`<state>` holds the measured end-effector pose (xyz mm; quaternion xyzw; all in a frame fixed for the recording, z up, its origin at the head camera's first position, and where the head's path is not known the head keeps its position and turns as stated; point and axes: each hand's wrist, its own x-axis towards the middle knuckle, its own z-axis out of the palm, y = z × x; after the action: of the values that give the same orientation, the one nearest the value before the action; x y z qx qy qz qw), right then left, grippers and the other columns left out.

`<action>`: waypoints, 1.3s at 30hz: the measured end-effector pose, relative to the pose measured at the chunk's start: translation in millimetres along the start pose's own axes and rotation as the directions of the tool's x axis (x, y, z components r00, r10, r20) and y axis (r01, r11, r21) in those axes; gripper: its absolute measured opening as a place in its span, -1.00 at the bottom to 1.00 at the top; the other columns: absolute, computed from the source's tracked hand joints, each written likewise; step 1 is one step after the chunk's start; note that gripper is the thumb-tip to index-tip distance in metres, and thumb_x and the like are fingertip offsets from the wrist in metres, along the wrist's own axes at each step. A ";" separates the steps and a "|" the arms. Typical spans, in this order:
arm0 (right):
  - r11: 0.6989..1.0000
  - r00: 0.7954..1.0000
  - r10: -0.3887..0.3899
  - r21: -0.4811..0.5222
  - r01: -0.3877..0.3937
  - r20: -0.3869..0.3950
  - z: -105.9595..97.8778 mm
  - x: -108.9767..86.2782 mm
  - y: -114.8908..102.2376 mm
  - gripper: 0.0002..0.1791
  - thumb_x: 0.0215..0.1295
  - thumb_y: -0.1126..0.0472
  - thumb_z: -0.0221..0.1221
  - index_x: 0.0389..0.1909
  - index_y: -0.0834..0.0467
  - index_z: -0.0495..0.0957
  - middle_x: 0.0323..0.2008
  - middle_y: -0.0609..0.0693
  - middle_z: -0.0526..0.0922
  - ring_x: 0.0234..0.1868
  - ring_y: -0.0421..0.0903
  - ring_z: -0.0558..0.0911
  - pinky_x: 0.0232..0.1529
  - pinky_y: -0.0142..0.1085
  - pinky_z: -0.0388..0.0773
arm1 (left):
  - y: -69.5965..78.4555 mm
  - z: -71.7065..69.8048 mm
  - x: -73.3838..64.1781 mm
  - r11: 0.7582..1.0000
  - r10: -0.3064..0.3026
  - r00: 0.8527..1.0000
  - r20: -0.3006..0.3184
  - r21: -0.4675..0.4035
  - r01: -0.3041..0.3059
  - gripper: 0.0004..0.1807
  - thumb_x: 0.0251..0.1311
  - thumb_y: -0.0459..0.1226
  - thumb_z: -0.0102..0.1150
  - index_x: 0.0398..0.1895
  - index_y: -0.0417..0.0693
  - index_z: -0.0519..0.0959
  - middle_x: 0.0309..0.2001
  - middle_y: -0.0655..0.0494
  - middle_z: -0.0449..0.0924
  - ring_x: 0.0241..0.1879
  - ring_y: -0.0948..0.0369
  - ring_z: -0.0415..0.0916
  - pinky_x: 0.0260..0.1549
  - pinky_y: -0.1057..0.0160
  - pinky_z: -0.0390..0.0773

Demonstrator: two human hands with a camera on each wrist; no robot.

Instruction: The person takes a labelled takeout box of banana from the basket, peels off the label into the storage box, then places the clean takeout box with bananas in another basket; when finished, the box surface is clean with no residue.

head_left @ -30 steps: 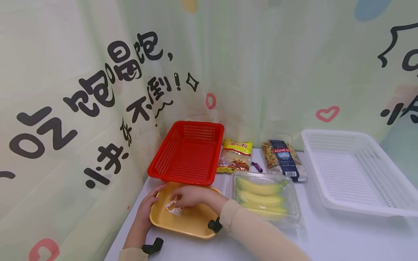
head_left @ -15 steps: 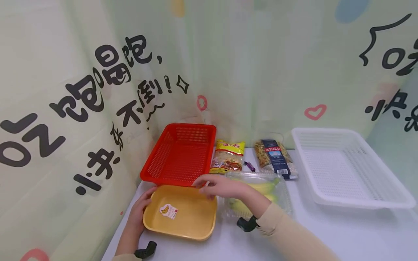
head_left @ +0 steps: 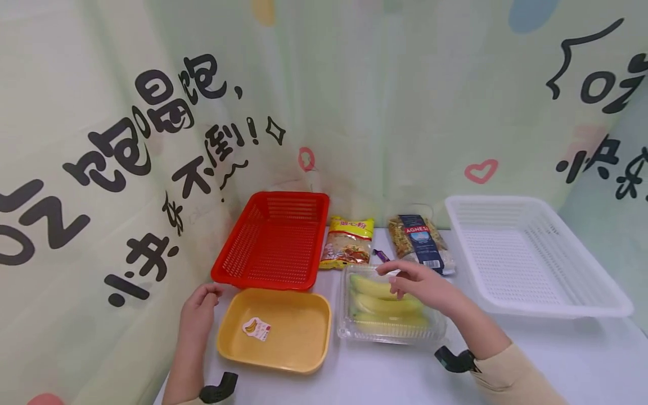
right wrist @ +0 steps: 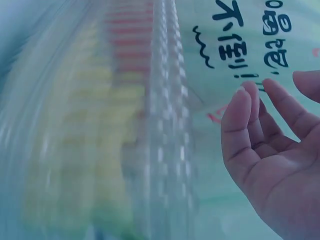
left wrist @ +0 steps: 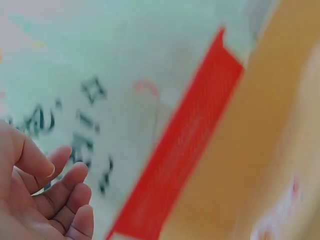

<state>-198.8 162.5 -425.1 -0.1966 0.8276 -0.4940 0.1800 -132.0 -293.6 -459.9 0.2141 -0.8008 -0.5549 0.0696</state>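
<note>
In the head view, just left of a yellow tray (head_left: pixel 288 351) on the white tabletop (head_left: pixel 385 374), apart from its rim: the left hand (head_left: pixel 196 315), fingers relaxed and loosely bent. On the tray's floor, toward the left: a banana-printed sticker (head_left: pixel 257 329). Right behind the tray: a red basket (head_left: pixel 278 247), contact between the two impossible to tell. Over the right part of a clear plastic box (head_left: pixel 390 336), right of the tray: the right hand (head_left: pixel 427 288), fingers relaxed and slightly bent. Inside the box: yellow bananas (head_left: pixel 387 304) with greenish tips. Farther back, from left to right: a yellow-topped food packet (head_left: pixel 349 244), a small purple wrapper (head_left: pixel 381 255), an AGNESI bag (head_left: pixel 422 242) and a white basket (head_left: pixel 521 264)

In the left wrist view, at lower left: the left hand, palm visible, fingers loosely curled. To its right: the red basket, then the blurred tray and sticker

In the right wrist view, at right: the right hand, fingers gently curved, thumb apart from them. At left: the blurred box, yellow showing through its plastic. Behind the hand: a pale green backdrop (right wrist: pixel 215 175) with black lettering
</note>
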 end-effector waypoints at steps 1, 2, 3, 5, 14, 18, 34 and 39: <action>1.000 1.000 -0.002 0.001 0.002 -0.019 -3.2 -3.9 3.0 -0.60 0.45 0.00 0.09 0.22 0.03 0.49 0.14 0.25 0.53 -0.19 0.10 0.60 -0.09 -0.03 0.63 | 6.9 5.2 -4.7 0.999 0.024 1.000 0.015 -0.022 -0.023 -0.65 0.45 -0.25 -0.24 0.07 -0.11 0.54 0.13 -0.05 0.51 0.11 0.07 0.38 0.17 0.19 0.40; 1.000 0.999 -0.006 0.001 0.006 -0.035 -5.8 -7.5 5.5 -0.60 0.46 0.02 0.09 0.23 0.06 0.48 0.16 0.26 0.52 -0.16 0.13 0.60 -0.08 -0.03 0.63 | 12.5 11.6 -8.8 0.997 0.059 0.998 0.038 -0.047 -0.057 -0.67 0.45 -0.27 -0.22 0.05 -0.13 0.54 0.11 -0.01 0.53 0.11 0.11 0.40 0.16 0.25 0.41; 1.000 0.999 -0.013 0.004 0.013 -0.049 -8.4 -11.1 7.5 -0.59 0.46 0.02 0.09 0.23 0.07 0.48 0.19 0.26 0.51 -0.14 0.11 0.61 -0.06 -0.04 0.63 | 18.0 19.4 -13.5 0.992 0.106 0.992 0.067 -0.080 -0.100 -0.69 0.45 -0.30 -0.20 0.04 -0.16 0.54 0.11 -0.02 0.54 0.11 0.16 0.42 0.16 0.33 0.41; 1.000 0.997 -0.024 0.014 0.025 -0.076 -13.0 -18.2 9.9 -0.60 0.47 0.06 0.08 0.24 0.11 0.46 0.20 0.28 0.50 -0.10 0.06 0.62 -0.03 -0.09 0.64 | 27.4 37.2 -22.1 0.979 0.180 0.974 0.136 -0.118 -0.164 -0.72 0.44 -0.33 -0.15 0.02 -0.18 0.55 0.10 0.04 0.57 0.13 0.22 0.46 0.16 0.43 0.42; 0.998 0.966 -0.025 -0.064 0.009 -0.257 -22.2 -42.9 23.0 -0.63 0.51 0.07 0.02 0.23 0.08 0.48 0.28 0.14 0.48 0.18 0.08 0.56 0.11 -0.16 0.59 | 43.3 120.8 -42.9 0.962 0.258 0.876 0.408 -0.190 -0.195 -0.64 0.44 -0.26 -0.07 0.25 0.04 0.47 0.30 0.06 0.47 0.38 0.10 0.32 0.40 -0.06 0.28; 0.997 0.946 0.011 -0.065 -0.034 -0.324 -23.4 -49.2 33.3 -0.63 0.53 0.07 -0.02 0.24 0.08 0.48 0.36 0.09 0.42 0.32 0.15 0.44 0.24 0.03 0.50 | 46.2 145.8 -47.1 0.965 0.249 0.844 0.475 -0.197 -0.174 -0.57 0.46 -0.13 -0.07 0.35 0.09 0.38 0.41 -0.01 0.35 0.46 -0.02 0.20 0.42 -0.12 0.22; 0.986 0.943 0.166 0.046 -0.159 -0.289 -23.6 -57.5 53.4 -0.32 0.51 0.06 0.00 0.55 0.06 0.02 0.58 0.25 -0.25 0.52 0.40 -0.06 0.37 0.37 0.09 | 52.6 199.4 -44.5 0.980 0.130 0.852 0.507 -0.198 -0.031 -0.41 0.45 -0.03 -0.10 0.51 0.15 0.21 0.54 -0.06 0.08 0.55 -0.10 -0.04 0.47 -0.20 0.02; 0.968 0.940 0.250 0.089 -0.235 -0.231 -23.1 -57.8 57.2 -0.19 0.49 -0.07 0.02 0.59 -0.07 -0.18 0.57 0.29 -0.26 0.50 0.40 0.06 0.33 0.30 0.26 | 54.3 206.0 -42.5 0.983 0.086 0.854 0.513 -0.186 0.013 -0.39 0.45 0.00 -0.10 0.53 0.19 0.15 0.57 -0.03 0.03 0.56 -0.11 -0.10 0.47 -0.22 -0.01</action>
<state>-169.0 233.7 -459.6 -0.0264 0.8459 -0.5129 0.1439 -180.2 -82.9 -481.9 0.0343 -0.7396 -0.6616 -0.1190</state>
